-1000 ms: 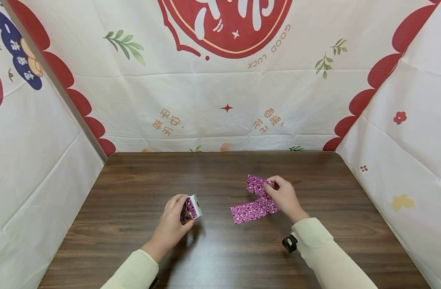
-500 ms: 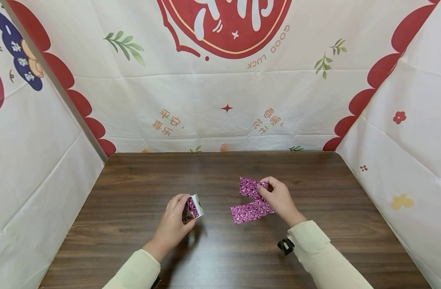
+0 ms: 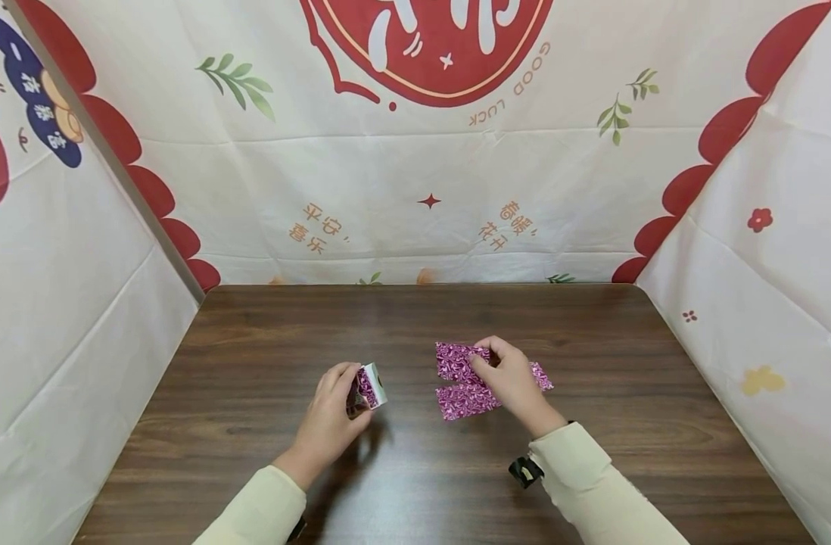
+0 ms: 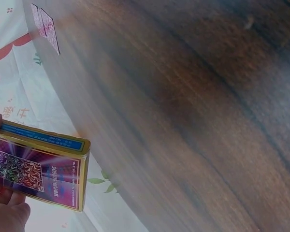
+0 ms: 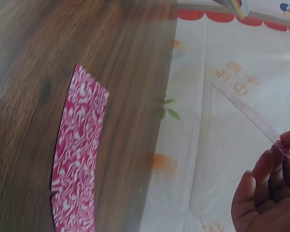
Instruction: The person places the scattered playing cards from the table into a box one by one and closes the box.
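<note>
My left hand (image 3: 327,416) grips a small card box (image 3: 369,387) just above the table, left of centre. Purple patterned cards show inside its end in the head view; its printed purple face with yellow edges (image 4: 38,171) appears in the left wrist view. Between thumb and fingers, my right hand (image 3: 514,378) pinches a purple-and-white patterned playing card (image 3: 456,362), seen nearly edge-on in the right wrist view. Below it, a row of matching cards (image 3: 466,403) lies on the table, partly hidden by the right hand. Overlaps make their number unclear.
The dark wood-grain table (image 3: 402,477) ends at a printed white cloth (image 3: 388,182) behind, with more cloth at both sides. Bare wood lies between the box and the card row. A black strap device (image 3: 526,471) sits on the right wrist.
My right hand has moved left with the pinched card, uncovering a card at the row's right end. My left hand and the box have shifted only slightly right.
</note>
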{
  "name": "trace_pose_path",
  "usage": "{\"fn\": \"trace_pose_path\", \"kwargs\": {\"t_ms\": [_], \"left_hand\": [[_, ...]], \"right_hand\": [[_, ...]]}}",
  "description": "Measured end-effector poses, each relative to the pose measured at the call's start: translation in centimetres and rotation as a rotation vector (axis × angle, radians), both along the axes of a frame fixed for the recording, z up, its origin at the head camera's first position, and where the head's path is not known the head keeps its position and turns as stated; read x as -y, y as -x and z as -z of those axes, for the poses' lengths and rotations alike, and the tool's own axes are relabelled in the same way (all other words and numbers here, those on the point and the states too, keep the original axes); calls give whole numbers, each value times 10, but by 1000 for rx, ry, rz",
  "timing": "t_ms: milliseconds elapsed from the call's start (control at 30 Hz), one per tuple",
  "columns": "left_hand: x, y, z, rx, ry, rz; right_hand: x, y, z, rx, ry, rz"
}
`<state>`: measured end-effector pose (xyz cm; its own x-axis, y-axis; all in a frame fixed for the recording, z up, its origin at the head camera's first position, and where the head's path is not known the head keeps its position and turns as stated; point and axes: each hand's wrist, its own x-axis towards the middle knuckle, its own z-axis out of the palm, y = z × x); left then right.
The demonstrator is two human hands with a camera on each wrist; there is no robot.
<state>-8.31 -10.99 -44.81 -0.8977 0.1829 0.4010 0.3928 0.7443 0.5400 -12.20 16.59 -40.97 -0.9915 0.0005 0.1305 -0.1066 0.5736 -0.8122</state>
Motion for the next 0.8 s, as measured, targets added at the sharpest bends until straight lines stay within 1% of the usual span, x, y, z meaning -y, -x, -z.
{"fn": "trace_pose_path", "kwargs": {"t_ms": [233, 500, 800], "left_hand": [[-1, 0, -1, -9, -1, -4], [-1, 0, -1, -3, 0, -5], [-1, 0, -3, -5, 9, -9]], "right_hand": [[14, -6, -6, -4, -2, -15], [27, -10, -13, 21, 23, -56], [40, -14, -22, 35, 33, -79]]}}
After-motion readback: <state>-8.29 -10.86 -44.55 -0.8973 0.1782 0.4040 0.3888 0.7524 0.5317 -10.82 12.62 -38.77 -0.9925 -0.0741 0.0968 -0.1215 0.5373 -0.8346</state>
